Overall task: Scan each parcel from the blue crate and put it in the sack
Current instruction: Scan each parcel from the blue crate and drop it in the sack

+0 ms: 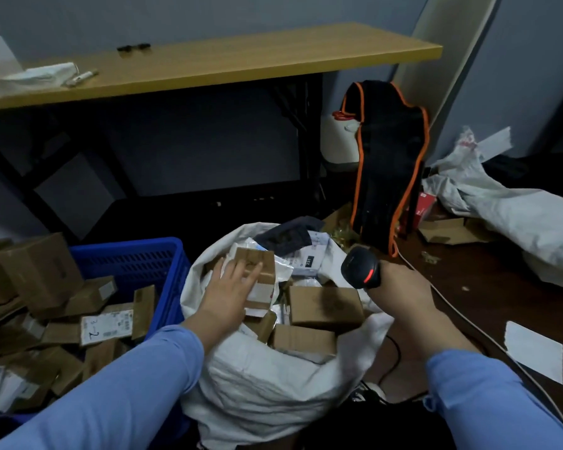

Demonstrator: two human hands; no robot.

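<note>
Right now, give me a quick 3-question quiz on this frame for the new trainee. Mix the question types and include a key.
1. Fill in: from the person's view, the blue crate stands on the ____ side of the sack.
2. True or false: the right hand holds the scanner.
3. Pick one: the small box under the left hand is over: A the blue crate, B the sack, C neither.

Key: 1 left; 2 true; 3 B.
</note>
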